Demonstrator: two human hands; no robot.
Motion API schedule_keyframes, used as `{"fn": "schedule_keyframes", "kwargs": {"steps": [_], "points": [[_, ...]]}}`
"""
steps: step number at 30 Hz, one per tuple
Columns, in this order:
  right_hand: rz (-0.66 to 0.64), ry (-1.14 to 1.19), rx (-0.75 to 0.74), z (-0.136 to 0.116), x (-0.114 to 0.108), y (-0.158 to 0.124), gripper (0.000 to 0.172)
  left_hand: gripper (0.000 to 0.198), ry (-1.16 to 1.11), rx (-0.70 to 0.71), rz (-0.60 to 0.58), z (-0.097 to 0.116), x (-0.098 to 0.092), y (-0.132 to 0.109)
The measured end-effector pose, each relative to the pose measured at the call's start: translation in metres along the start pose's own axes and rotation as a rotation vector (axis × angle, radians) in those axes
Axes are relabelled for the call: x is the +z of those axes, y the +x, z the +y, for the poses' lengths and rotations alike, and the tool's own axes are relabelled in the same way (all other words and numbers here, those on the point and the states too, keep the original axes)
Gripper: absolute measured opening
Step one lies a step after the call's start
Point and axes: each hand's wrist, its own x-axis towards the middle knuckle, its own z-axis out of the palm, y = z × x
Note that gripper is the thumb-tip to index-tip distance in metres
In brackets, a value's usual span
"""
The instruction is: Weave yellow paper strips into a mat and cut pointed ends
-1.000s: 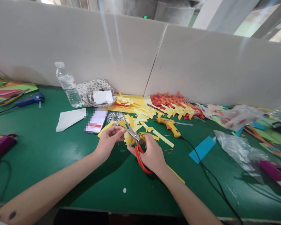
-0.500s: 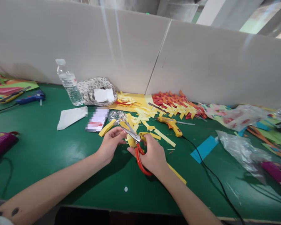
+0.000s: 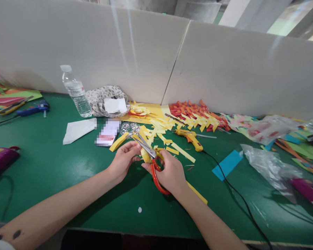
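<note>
My right hand (image 3: 170,170) is closed around a pair of scissors (image 3: 159,182) with red handles, its metal blades parted and pointing up to the left. Between the hands sits a folded piece of yellow paper (image 3: 145,156), partly behind the blades. The fingers of my left hand (image 3: 125,158) pinch the paper's left side close to the blades. Just beyond the hands lie several loose yellow paper strips (image 3: 183,152), and a clear round dish of small beads or eyes (image 3: 130,129).
A yellow glue gun (image 3: 190,137) with a black cord lies right of the hands. Behind are red and yellow woven paper pieces (image 3: 193,116). A water bottle (image 3: 77,92), a phone (image 3: 108,133) and white paper (image 3: 78,130) are at left. Blue paper (image 3: 227,165) and plastic bags (image 3: 271,170) lie right.
The hands have hardly moved. The scissor blades have shifted slightly against the yellow paper, and more of the paper shows beside them.
</note>
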Motion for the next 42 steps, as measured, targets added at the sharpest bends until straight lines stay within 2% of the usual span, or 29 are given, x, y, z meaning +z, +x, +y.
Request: {"fn": "schedule_keyframes", "kwargs": {"steps": [14, 25, 31, 37, 42], "points": [[-0.058, 0.047, 0.028, 0.0, 0.001, 0.001, 0.04, 0.026, 0.003, -0.02, 0.024, 0.001, 0.001, 0.001], [-0.008, 0.033, 0.01, 0.001, 0.001, 0.002, 0.042, 0.024, 0.033, 0.0, 0.038, 0.003, 0.002, 0.0], [-0.016, 0.137, 0.035, 0.001, -0.001, 0.001, 0.043, 0.024, 0.075, 0.065, 0.034, 0.008, -0.003, 0.004], [0.157, 0.32, 0.046, 0.003, -0.013, 0.002, 0.034, 0.03, 0.192, 0.047, 0.139, 0.014, -0.01, 0.011], [0.245, 0.299, 0.132, 0.012, -0.018, 0.007, 0.031, 0.031, 0.281, 0.089, 0.157, 0.019, -0.011, 0.013]]}}
